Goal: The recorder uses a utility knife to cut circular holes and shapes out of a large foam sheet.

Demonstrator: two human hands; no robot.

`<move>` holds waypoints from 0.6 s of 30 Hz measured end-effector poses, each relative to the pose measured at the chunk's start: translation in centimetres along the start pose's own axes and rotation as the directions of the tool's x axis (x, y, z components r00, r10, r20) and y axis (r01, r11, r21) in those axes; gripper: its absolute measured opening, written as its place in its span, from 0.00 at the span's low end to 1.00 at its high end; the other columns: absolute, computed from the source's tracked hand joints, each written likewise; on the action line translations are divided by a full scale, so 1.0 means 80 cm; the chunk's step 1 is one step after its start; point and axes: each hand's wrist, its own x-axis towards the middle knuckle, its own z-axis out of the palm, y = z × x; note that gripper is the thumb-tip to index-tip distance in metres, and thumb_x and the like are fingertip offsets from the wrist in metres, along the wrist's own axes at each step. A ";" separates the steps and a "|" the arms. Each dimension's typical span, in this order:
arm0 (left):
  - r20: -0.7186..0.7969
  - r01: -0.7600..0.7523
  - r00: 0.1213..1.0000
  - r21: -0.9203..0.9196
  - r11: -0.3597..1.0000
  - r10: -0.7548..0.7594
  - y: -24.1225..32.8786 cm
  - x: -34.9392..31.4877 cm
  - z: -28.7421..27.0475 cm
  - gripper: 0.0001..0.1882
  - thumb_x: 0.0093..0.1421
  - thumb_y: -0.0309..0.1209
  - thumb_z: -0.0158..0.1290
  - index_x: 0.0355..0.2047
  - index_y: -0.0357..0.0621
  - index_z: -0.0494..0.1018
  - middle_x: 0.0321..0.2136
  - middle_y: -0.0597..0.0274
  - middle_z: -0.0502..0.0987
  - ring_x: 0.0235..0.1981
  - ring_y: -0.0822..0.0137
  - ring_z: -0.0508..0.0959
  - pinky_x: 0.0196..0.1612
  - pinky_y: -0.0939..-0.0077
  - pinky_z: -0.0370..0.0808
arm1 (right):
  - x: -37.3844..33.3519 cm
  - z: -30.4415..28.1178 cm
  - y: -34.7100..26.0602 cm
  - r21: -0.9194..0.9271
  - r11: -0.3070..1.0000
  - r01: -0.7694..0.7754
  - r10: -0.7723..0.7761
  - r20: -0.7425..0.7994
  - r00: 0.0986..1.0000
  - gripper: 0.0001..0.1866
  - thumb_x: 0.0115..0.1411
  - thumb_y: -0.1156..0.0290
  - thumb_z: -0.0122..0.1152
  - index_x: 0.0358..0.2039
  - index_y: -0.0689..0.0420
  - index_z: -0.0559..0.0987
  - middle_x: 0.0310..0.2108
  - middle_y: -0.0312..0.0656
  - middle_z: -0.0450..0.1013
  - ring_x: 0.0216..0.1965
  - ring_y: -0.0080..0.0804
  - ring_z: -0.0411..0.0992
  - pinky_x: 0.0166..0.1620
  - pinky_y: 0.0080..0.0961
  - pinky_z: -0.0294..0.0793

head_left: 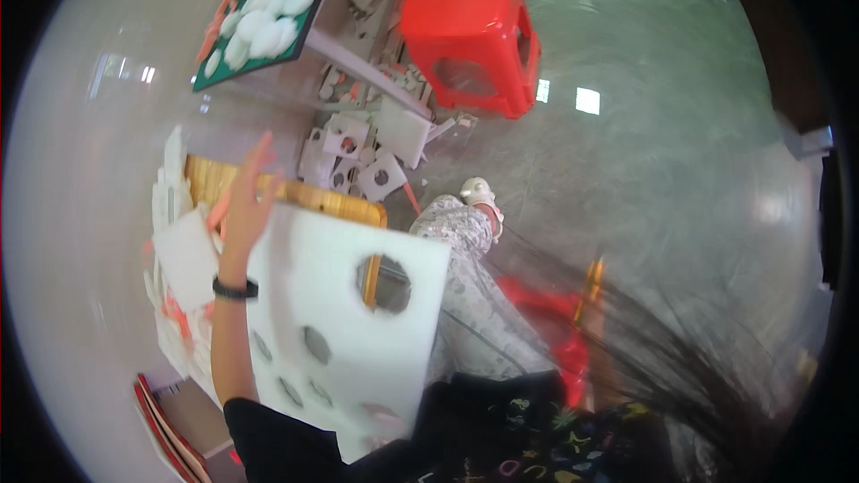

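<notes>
White foam sheet [344, 313] with round holes rests on lap; left hand [246, 201] raised above it, fingers spread, holding nothing. Right hand unseen. Risk: unsupported sheet slides off toward floor [626, 152].

No packages, labels, signs or screens discernible in the head view, nothing of that kind identified on floor or work surface, motion blur noted

I see one red stool [470, 36] on the floor. I see one big white foam sheet [344, 322] with six round holes, one green board [268, 13], and one raised hand [246, 201].
</notes>
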 end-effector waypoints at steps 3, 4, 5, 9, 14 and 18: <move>0.209 0.052 0.973 0.216 0.975 -0.098 0.088 -0.131 -0.019 0.32 0.55 0.32 0.52 0.60 0.47 0.56 0.61 0.53 0.55 0.61 0.55 0.57 0.61 0.56 0.51 | -0.004 0.042 -0.046 -0.085 0.993 0.081 -0.075 0.075 0.994 0.08 0.62 0.67 0.48 0.38 0.55 0.66 0.17 0.35 0.65 0.14 0.21 0.65 0.17 0.19 0.66; 0.262 0.107 0.950 0.242 0.964 -0.171 0.114 -0.171 -0.025 0.34 0.53 0.34 0.53 0.60 0.48 0.55 0.62 0.52 0.52 0.62 0.53 0.53 0.61 0.50 0.48 | -0.005 0.056 -0.064 -0.143 0.966 0.216 -0.194 0.157 0.968 0.07 0.61 0.68 0.48 0.38 0.56 0.66 0.19 0.35 0.66 0.16 0.20 0.65 0.18 0.18 0.65; 0.271 0.193 0.927 0.248 0.949 -0.259 0.136 -0.214 -0.033 0.36 0.52 0.35 0.54 0.61 0.47 0.54 0.63 0.52 0.50 0.63 0.52 0.52 0.62 0.49 0.46 | -0.005 0.070 -0.079 -0.184 0.917 0.354 -0.303 0.257 0.918 0.07 0.61 0.69 0.48 0.37 0.56 0.67 0.20 0.35 0.66 0.17 0.19 0.66 0.19 0.16 0.64; 0.204 0.451 0.840 0.256 0.855 -0.503 0.213 -0.345 -0.021 0.41 0.48 0.42 0.57 0.61 0.51 0.54 0.63 0.53 0.47 0.63 0.50 0.50 0.59 0.40 0.46 | 0.008 0.121 -0.131 -0.103 0.904 0.416 -0.326 0.465 0.823 0.06 0.60 0.71 0.49 0.38 0.57 0.68 0.23 0.34 0.68 0.21 0.18 0.67 0.22 0.14 0.64; 0.087 0.649 0.722 0.258 0.715 -0.687 0.290 -0.444 0.029 0.46 0.42 0.48 0.61 0.60 0.52 0.55 0.63 0.52 0.46 0.64 0.50 0.48 0.58 0.36 0.45 | -0.037 0.196 -0.197 -0.064 0.829 0.556 -0.361 0.697 0.619 0.08 0.59 0.73 0.49 0.39 0.58 0.67 0.27 0.36 0.68 0.26 0.20 0.68 0.28 0.16 0.67; -0.055 0.756 0.644 0.200 0.624 -0.763 0.329 -0.489 0.075 0.47 0.41 0.49 0.61 0.61 0.51 0.54 0.63 0.49 0.45 0.64 0.48 0.45 0.58 0.35 0.46 | -0.079 0.227 -0.210 0.070 0.859 0.507 -0.365 0.778 0.512 0.09 0.60 0.74 0.47 0.41 0.59 0.65 0.28 0.38 0.68 0.26 0.23 0.68 0.30 0.19 0.69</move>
